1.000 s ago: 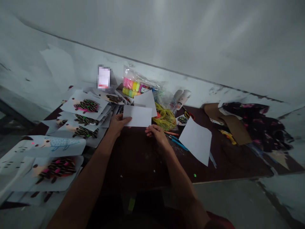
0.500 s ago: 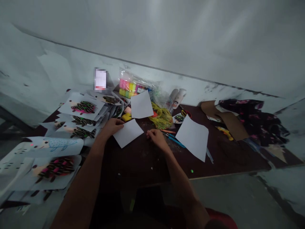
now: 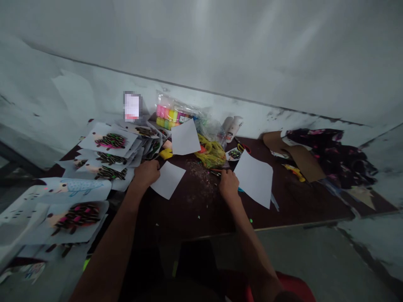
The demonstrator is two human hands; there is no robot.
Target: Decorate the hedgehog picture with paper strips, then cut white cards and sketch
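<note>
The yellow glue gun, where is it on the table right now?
In the head view the yellow glue gun lies on the right part of the dark table, beside the brown cardboard and right of the big white sheet.

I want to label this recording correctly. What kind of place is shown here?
Probably a home or classroom craft corner. A dark brown wooden table stands against a bare white wall, with many white paper sheets bearing hedgehog pictures, a clear bag of bright colour pots and red-handled scissors.
</note>
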